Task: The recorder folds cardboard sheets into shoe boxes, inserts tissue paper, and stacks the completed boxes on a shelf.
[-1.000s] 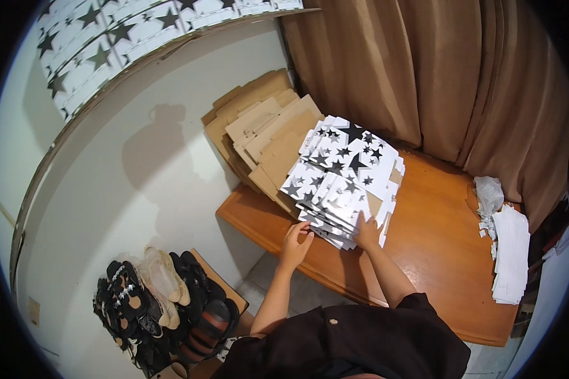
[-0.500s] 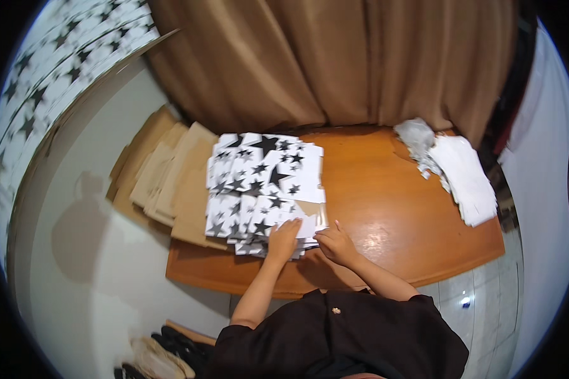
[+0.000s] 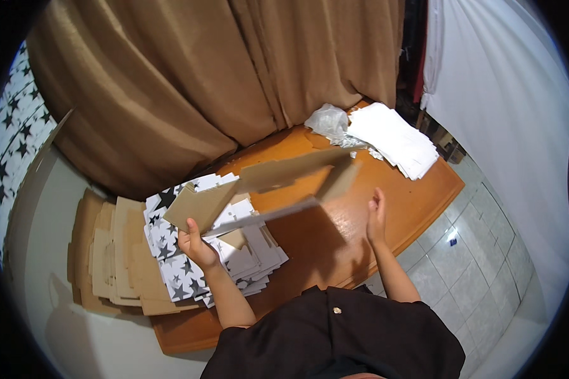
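Observation:
A cardboard box sleeve (image 3: 202, 203), brown inside and pale on its outer side, is raised over the table and opened out into a four-sided shape. My left hand (image 3: 199, 249) grips its near left corner, thumb up against the brown flap. To the right of the sleeve, my right hand (image 3: 377, 218) is in the air with its fingers stretched and nothing in it. Under the left hand lies a pile of flattened white cartons (image 3: 183, 271) printed with black stars; the raised sleeve hides part of it.
Flat brown cardboard (image 3: 126, 252) leans in layers at the table's left end. On the far right of the wooden table (image 3: 325, 252) are a stack of white sheets (image 3: 395, 139) and a crumpled clear plastic bag (image 3: 329, 122). A brown curtain (image 3: 234, 69) hangs behind.
A flat carton has been lifted off the pile and spread open by the left hand. My right hand has moved away from the pile to the right. The view has turned rightward.

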Tool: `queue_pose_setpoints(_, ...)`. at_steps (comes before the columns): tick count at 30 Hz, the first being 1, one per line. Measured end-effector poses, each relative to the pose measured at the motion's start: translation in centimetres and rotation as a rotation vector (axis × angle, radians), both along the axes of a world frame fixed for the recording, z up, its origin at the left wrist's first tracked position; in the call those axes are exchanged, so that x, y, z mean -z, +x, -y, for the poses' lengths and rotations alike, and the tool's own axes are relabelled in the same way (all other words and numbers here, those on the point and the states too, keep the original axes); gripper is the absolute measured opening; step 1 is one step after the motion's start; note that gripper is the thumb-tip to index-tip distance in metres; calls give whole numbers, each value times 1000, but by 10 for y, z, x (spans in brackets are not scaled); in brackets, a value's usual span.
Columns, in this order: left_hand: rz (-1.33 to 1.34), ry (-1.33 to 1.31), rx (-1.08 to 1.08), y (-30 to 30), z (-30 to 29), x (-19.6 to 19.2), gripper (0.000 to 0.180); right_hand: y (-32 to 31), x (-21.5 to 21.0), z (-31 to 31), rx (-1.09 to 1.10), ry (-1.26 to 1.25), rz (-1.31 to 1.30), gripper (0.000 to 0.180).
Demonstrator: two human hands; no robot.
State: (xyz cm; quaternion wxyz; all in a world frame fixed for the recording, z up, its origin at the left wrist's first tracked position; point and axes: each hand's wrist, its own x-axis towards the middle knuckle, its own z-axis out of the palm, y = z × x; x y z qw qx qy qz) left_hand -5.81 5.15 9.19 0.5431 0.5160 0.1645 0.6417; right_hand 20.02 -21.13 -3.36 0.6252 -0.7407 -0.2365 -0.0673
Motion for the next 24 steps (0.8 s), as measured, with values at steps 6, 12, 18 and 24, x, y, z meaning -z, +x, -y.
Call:
queue_pose_setpoints(6, 92, -200, 353, 43, 23, 25, 31, 27, -3, 31, -163, 535, -409, 71)
queue_pose_setpoints(12, 156, -331, 565, 60, 51, 41, 37, 10, 13, 20, -30, 451, -501, 70)
queue_pose_setpoints(18, 63, -205, 849, 48, 51, 58, 51, 7, 13, 22, -152, 424, -882, 67)
queue_pose_setpoints(24, -4, -201, 722, 66, 25, 74, 62, -4, 23, 25, -281, 394, -1294, 64)
